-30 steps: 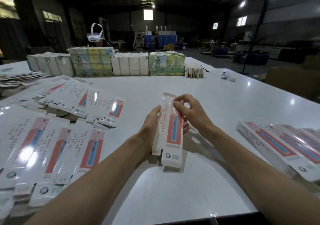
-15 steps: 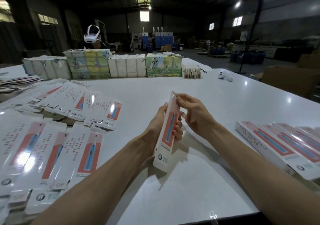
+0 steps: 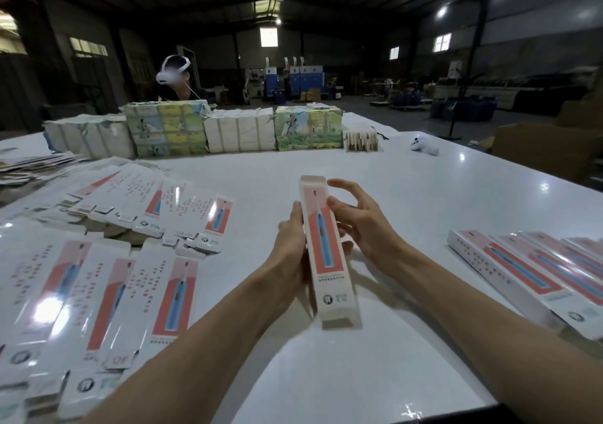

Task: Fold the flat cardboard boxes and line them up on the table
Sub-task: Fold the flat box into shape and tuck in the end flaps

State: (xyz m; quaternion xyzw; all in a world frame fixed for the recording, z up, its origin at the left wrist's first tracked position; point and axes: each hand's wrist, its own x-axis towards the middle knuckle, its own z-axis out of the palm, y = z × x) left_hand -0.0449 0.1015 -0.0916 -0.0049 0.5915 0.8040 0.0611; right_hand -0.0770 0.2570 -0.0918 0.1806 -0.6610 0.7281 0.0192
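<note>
A long white box [image 3: 326, 254] with a red panel and a blue toothbrush picture is squared up and held above the white table [image 3: 375, 374]. My left hand [image 3: 290, 250] grips its left side from behind. My right hand [image 3: 362, 224] touches its right edge with the thumb, the fingers loosely spread. Flat unfolded boxes [image 3: 98, 286] lie spread over the table's left side. Several folded boxes [image 3: 535, 276] lie side by side in a row at the right.
Wrapped white and coloured packs [image 3: 195, 130] stand in a line along the far side of the table. A small stack of cards [image 3: 360, 139] and a white controller [image 3: 424, 146] lie beyond them. A person wearing a headset [image 3: 174, 76] sits behind. A brown carton [image 3: 548, 149] stands off the table's right edge.
The box has turned from edge-on to show its red front and now has a squared shape. My right hand's fingers have opened away from its top.
</note>
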